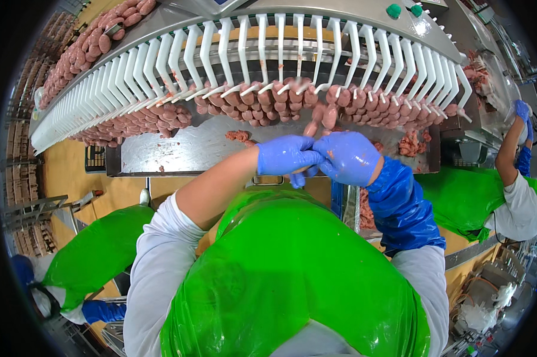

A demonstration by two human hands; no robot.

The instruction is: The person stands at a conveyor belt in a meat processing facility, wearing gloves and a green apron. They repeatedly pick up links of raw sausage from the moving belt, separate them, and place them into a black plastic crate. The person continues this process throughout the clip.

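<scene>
My left hand and my right hand, both in blue gloves, meet over the front of the metal tray. Both have curled fingers; what is inside them is hidden. Just above them, a short strand of pink sausage links hangs from the row of white hooks and reaches down behind my fingers. Dense bunches of linked sausages hang along the hooks. Small heaps of loose minced meat lie on the tray.
A co-worker in a green apron is at the left, another at the right with gloved hands raised near machinery. More sausages are piled at upper left. A dark crate sits beside the tray's left end.
</scene>
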